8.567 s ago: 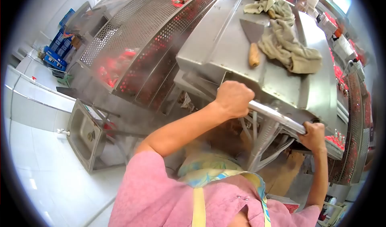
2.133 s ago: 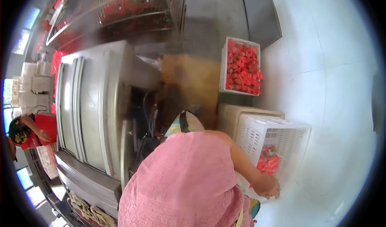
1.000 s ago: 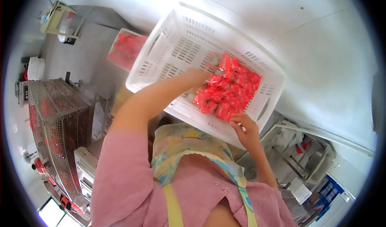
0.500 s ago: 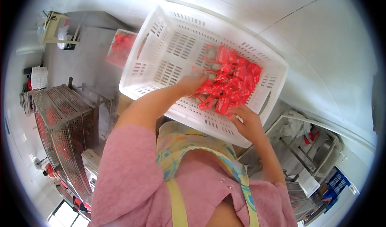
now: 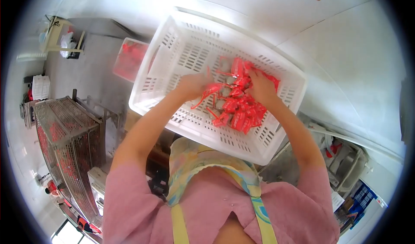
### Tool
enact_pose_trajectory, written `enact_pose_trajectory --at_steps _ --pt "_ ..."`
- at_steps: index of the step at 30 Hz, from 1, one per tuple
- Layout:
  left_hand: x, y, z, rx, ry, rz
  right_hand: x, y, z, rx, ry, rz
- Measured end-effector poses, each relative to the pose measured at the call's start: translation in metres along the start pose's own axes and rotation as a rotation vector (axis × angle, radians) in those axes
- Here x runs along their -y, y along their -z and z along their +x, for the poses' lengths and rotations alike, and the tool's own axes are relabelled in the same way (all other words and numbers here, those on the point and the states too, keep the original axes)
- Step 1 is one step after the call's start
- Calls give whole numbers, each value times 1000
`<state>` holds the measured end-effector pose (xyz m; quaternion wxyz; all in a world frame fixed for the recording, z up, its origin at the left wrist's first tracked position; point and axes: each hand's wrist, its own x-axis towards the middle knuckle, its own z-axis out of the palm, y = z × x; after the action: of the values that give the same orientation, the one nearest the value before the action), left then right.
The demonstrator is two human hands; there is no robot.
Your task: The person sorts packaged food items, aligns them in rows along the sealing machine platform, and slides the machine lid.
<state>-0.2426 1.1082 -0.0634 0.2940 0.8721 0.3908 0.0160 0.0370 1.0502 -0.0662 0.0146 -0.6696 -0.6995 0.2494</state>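
Observation:
A white slotted plastic crate is in front of me, with a pile of small red wrapped packets toward its right side. Over the middle of the crate, my left hand is blurred, its fingers closed on a red packet with a thin red strip hanging down. My right hand reaches into the upper right of the pile. Its fingers curl around red packets there, and the fingertips are partly hidden among them. Greyish round pieces show between the packets.
A smaller tub with red items stands behind the crate on the left. Perforated metal bins showing red contents are at the left. A metal-framed cart stands at the right. A white wall lies beyond the crate.
My right hand has moved up from the crate's near edge into the upper right of the pile. My left hand has drawn slightly left, bringing a red packet away from the pile.

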Motion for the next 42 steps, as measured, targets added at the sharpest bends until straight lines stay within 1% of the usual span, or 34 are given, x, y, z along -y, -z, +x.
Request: enact_pose_trajectory --at_steps 2,5,6,8,11,14,17,20,23,24,26,27,28,29,30,31,32,33,34,35,37,40,42 --pt "-12 25 -16 -101 35 -71 -4 -17 17 -104 31 -81" --pt "-38 49 -40 -299 102 -190 6 -17 31 28 -12 -184" --pt "-46 51 -49 -373 130 -233 -3 -24 39 -35 58 -80" --pt "-55 51 -63 -440 186 -255 -28 -45 53 -157 196 132" --pt "-71 52 -83 -558 228 -313 -20 -36 54 -116 197 155" --pt "-85 55 -106 -642 237 -390 -16 -34 54 -123 308 -4" --pt "-99 58 -130 -740 256 -445 -25 -55 66 -201 338 -51" --pt "-108 59 -159 -841 241 -409 -36 -65 87 -71 318 -96" --pt "-115 57 -195 -967 227 -396 -9 -34 80 -73 465 -75" --pt "-118 57 -207 -1009 229 -396 1 -23 75 -65 445 -115" --pt "-123 53 -232 -1071 301 -374 23 -2 63 -52 412 -199" --pt "-125 51 -245 -1109 341 -361 30 10 57 -71 417 -144" --pt "-126 48 -254 -1176 311 -354 33 19 54 -86 432 -84" --pt "-126 42 -260 -1245 297 -333 16 19 66 -224 576 -173" --pt "-127 38 -272 -1318 308 -289 19 30 65 -292 712 -109" --pt "-133 38 -286 -1337 328 -258 19 39 75 -355 751 -168" --pt "-138 38 -302 -1352 359 -223 28 55 81 -298 751 -156" --pt "-141 34 -319 -1351 396 -199 42 71 86 -282 755 -242" --pt "-143 29 -337 -1355 419 -184 76 84 73 -262 705 -112" --pt "-144 24 -355 -1387 493 -137 103 96 72 -223 776 -62" --pt "-149 9 -386 -1443 591 -75 178 113 38 -233 802 -84" --pt "-163 -10 -453 -1477 736 -23 281 114 -9 -134 942 37" --pt "-174 -27 -497 -1467 950 51 350 91 -43 -69 1123 111"
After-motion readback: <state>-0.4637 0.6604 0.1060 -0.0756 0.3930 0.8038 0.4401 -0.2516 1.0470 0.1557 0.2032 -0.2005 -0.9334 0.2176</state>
